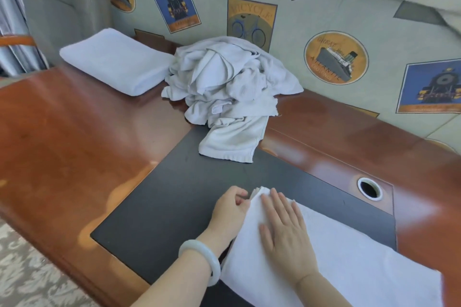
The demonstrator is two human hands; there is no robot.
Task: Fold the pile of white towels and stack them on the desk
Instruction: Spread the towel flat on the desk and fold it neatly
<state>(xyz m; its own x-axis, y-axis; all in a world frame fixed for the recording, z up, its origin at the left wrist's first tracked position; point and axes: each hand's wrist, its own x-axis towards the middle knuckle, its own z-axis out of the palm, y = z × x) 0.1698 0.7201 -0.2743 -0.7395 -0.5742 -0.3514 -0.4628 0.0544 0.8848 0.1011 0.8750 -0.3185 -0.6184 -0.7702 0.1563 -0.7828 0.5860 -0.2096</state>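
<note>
While under right hand (284, 232), towel (354, 271)

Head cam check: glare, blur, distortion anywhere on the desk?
Head view: fisheye bows the desk edges; glare patches on its glossy wood at frame left; towel pile slightly soft; left hand and right hand on the near towel reasonably sharp.

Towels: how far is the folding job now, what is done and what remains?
Done: a folded towel lies at the far left of the desk. In hand: the near towel lies on the dark inlay; the right hand presses flat on it while the left hand pinches its corner. Left: the pile at the back is unfolded, so most of the job remains.
</note>
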